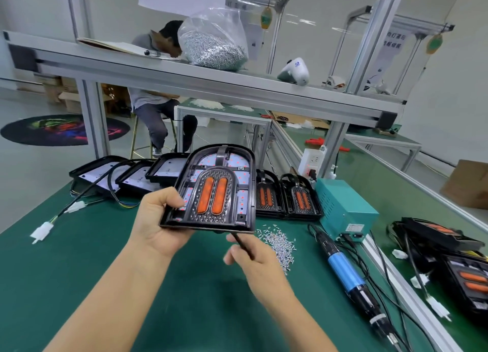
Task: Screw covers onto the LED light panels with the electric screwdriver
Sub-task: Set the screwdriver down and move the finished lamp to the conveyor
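My left hand (161, 219) grips the lower left edge of a black arched LED light panel (219, 190) with two orange lenses, lifted and tilted above the green table. Its black cable (241, 243) hangs below, and my right hand (253, 259) pinches that cable; the hand is motion-blurred. The electric screwdriver (343, 270), blue and black, lies on the table to the right, untouched. A heap of small silver screws (280, 242) lies just behind my right hand. Two covered panels (287, 197) lie behind the held one.
Open panel trays with wiring (126, 176) lie at the back left, white connectors (42, 231) trailing forward. A teal power box (343, 206) stands right of centre. More panels (459, 259) are stacked far right. A bag of screws (214, 43) sits on the overhead shelf. A person sits behind.
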`<state>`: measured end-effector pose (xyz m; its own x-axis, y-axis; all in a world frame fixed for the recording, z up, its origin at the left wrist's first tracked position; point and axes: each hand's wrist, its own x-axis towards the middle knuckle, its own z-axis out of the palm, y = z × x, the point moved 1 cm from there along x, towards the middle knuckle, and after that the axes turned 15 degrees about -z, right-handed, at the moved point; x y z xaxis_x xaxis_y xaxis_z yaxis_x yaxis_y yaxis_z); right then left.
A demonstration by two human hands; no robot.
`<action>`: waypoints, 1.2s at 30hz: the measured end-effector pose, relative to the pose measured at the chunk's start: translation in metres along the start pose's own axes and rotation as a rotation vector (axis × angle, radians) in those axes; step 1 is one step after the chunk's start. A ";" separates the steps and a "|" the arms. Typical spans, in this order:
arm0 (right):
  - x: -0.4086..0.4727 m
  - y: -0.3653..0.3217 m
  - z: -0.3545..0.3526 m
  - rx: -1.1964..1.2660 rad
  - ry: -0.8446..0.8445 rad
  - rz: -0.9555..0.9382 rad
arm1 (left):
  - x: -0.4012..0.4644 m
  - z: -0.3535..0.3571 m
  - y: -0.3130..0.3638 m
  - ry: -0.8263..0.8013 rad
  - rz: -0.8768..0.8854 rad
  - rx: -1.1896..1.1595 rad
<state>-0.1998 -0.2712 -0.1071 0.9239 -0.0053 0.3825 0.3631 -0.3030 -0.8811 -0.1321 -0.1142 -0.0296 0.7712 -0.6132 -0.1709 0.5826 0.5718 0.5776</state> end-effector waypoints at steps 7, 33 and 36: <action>-0.002 -0.010 -0.036 0.302 0.117 0.324 | 0.004 -0.014 -0.016 0.115 -0.059 -0.003; -0.037 -0.013 -0.074 0.390 0.269 0.107 | 0.032 0.001 -0.093 -0.061 -0.117 0.392; -0.052 -0.013 -0.087 0.372 0.337 0.039 | 0.040 0.013 -0.104 -0.096 -0.159 0.430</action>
<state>-0.2633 -0.3500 -0.0913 0.8697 -0.3359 0.3616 0.4040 0.0639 -0.9125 -0.1645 -0.2052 -0.0863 0.6420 -0.7340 -0.2216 0.5173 0.2014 0.8318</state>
